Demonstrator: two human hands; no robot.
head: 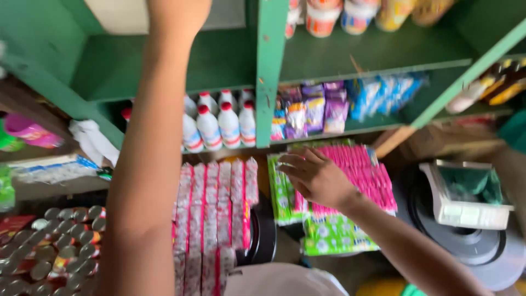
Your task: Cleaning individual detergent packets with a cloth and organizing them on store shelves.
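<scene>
The left hand (pixel 178 13) runs out of the top edge, its fingers unseen. Motion blur smears the purple sachets (pixel 315 109) and the jars (pixel 339 13), cropped above. The right hand's (pixel 315 175) fingertips blur against green packets (pixel 280 189).

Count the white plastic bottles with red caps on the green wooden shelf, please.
9 red-capped white bottles at least: four in front, four behind, one left of the raised left arm. That arm may hide more.
</scene>
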